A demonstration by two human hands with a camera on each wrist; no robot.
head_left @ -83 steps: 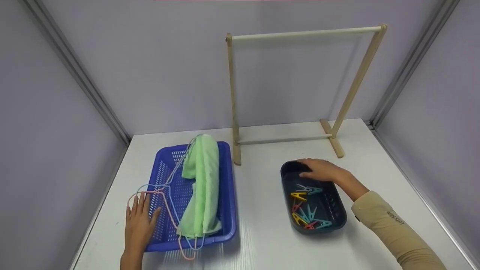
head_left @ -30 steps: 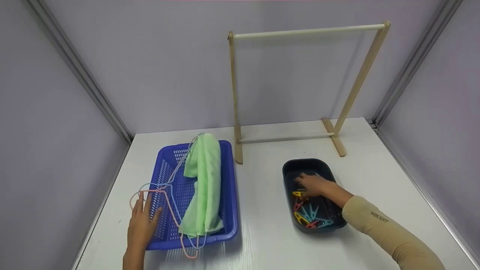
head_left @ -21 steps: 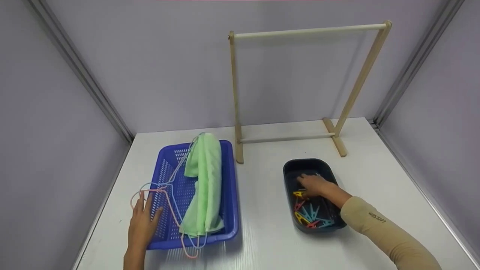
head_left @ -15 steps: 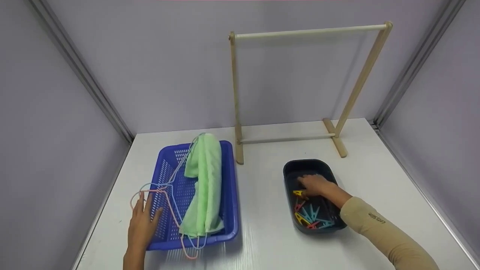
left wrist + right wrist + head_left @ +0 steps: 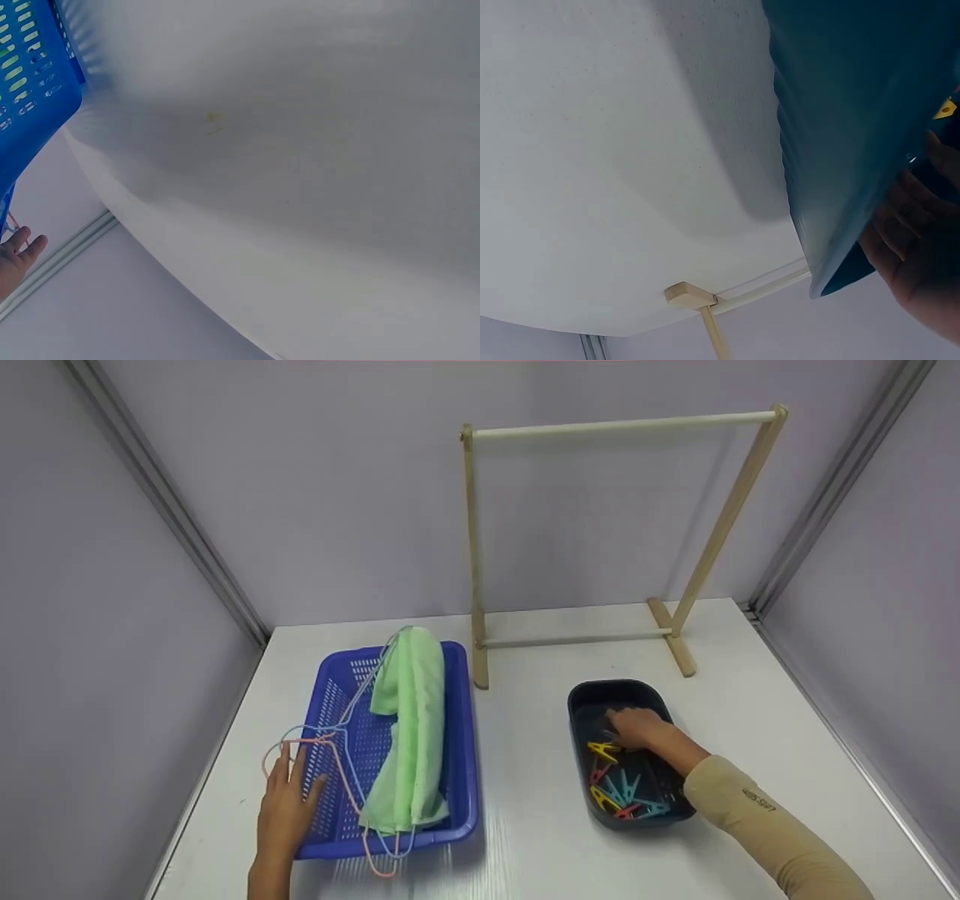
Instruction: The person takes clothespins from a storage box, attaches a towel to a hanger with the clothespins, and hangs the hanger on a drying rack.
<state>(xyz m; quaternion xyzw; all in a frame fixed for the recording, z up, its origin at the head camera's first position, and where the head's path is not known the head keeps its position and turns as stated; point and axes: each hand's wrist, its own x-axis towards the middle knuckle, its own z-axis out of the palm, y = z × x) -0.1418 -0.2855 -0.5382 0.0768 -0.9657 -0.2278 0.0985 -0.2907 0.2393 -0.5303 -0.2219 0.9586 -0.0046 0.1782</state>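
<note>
My left hand lies with straight fingers over the left rim of the blue plastic basket, fingertips at the hooks of a pink hanger and a light-blue hanger. A light-green towel drapes over the hangers inside the basket. My right hand reaches into a dark basket, fingers bent downward among clothespins. A yellow clothespin lies beside the fingers; red, teal and yellow ones lie nearer the front. Whether the fingertips pinch a clothespin is hidden. In the right wrist view, the basket's wall partly covers the hand.
A wooden rack with a white top bar stands at the back of the white table. Its right foot is behind the dark basket. Grey panels surround the table on the left, back and right.
My right hand moved from the dark basket's back rim down among the clothespins, then slightly right, uncovering more of the yellow clothespin. My left hand has stayed in place.
</note>
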